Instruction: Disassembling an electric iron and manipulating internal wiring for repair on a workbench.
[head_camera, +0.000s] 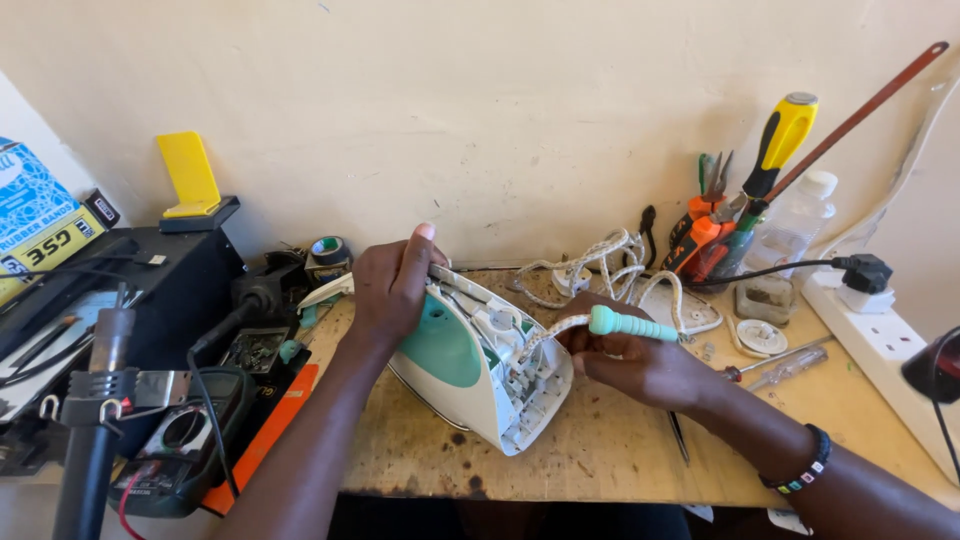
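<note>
A white and mint-green clothes iron (470, 365) lies on its side in the middle of the worn wooden bench (600, 450), its rear cover off so that white plastic ribs and wiring show inside the back end. A braided white cord (600, 262) runs out of that open end through a green strain-relief sleeve (630, 324) and piles in loops just behind the iron, toward the wall.

The left hand (392, 285) grips the upper edge of the iron's body, fingers curled over the top and thumb toward the wall, the forearm coming up from the near edge of the bench. The right hand (640, 365) sits just right of the iron's open back, closed on the green sleeve where the cord enters, wrist bent inward, a beaded bracelet (805, 472) on the forearm.

Farther right of the iron stand a yellow-handled screwdriver (778, 140), orange pliers (700, 240) and a clear plastic bottle (795, 225), with a white power strip (885, 345) beyond. Left of the iron lie a multimeter (185, 440) and a black box (170, 290).
</note>
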